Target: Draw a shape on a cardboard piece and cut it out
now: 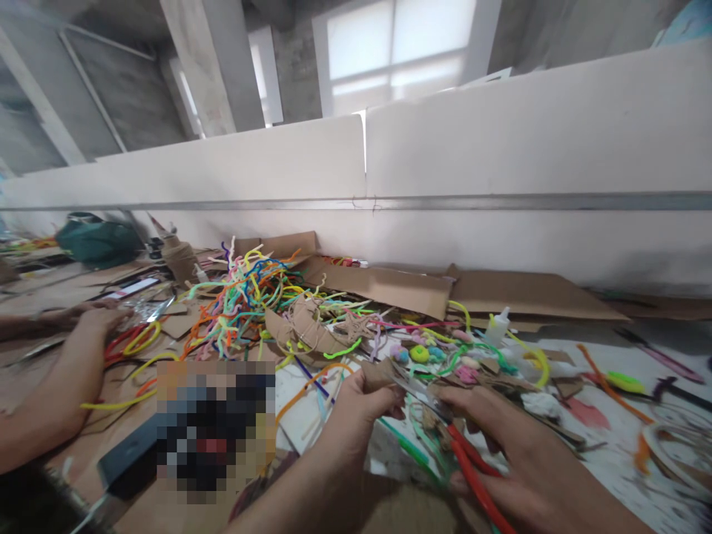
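Note:
My left hand (356, 404) pinches a small piece of brown cardboard (378, 372) between thumb and fingers. My right hand (517, 452) is closed round red-handled scissors (472, 475), whose metal blades (414, 389) point left at the cardboard piece. Both hands are low in the middle of the view, above a table strewn with craft scraps. A heap of coloured pipe cleaners (245, 297) lies behind my left hand.
Another person's hands (83, 326) and forearm rest on the table at the left. Flat cardboard sheets (400, 285) lie along a white partition wall (500, 163). A small glue bottle (498, 326), pompoms (420, 354) and a green bag (97, 241) are also on the table.

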`<move>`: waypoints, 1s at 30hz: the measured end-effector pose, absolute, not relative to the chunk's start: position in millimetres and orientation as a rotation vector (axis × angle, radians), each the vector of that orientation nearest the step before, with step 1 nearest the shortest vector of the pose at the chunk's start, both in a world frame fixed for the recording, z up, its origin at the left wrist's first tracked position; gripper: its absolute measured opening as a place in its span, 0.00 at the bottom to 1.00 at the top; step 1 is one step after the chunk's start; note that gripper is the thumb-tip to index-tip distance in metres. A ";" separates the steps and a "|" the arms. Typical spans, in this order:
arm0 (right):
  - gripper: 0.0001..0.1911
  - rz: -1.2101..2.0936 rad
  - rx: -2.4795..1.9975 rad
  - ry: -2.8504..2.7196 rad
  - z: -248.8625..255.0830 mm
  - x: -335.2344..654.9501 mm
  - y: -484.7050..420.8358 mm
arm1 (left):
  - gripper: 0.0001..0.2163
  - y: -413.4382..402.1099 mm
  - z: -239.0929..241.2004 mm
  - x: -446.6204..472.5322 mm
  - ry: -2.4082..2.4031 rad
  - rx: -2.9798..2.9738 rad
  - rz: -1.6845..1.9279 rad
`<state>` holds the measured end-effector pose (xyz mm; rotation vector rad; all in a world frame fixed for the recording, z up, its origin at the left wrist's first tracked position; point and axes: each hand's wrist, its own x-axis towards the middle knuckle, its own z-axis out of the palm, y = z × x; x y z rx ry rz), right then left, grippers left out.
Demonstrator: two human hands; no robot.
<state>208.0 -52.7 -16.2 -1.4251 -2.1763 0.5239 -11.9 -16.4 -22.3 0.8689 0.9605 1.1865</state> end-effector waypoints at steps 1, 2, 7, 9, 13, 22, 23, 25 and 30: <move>0.28 0.505 -1.422 -2.177 -16.8 208.3 -52.6 | 0.06 -17.0 -21.2 -12.0 0.966 0.864 1.192; 0.28 0.489 -1.416 -2.176 -17.4 208.5 -52.4 | 0.06 -17.3 -20.4 -12.1 0.969 0.858 1.192; 0.25 0.461 -1.373 -2.159 -15.5 207.9 -51.9 | 0.06 -16.9 -20.9 -12.5 0.953 0.879 1.192; 0.26 0.477 -1.365 -2.157 -12.7 207.1 -52.4 | 0.06 -17.4 -21.8 -12.6 0.955 0.876 1.189; 0.27 0.559 -1.368 -2.165 -9.6 206.5 -53.2 | 0.06 -19.0 -20.6 -12.9 0.970 0.848 1.177; 0.27 0.554 -1.417 -2.171 -10.3 207.6 -52.3 | 0.04 -17.4 -21.8 -14.4 0.974 0.901 1.184; 0.28 0.550 -1.423 -2.163 -10.0 207.4 -52.2 | 0.04 -17.1 -22.3 -14.6 0.968 0.912 1.184; 0.29 0.552 -1.423 -2.144 -9.7 207.1 -51.6 | 0.04 -16.8 -22.5 -14.8 0.953 0.915 1.187; 0.31 0.614 -1.404 -2.125 -13.6 208.4 -48.4 | 0.04 -17.0 -20.3 -15.2 0.951 0.896 1.169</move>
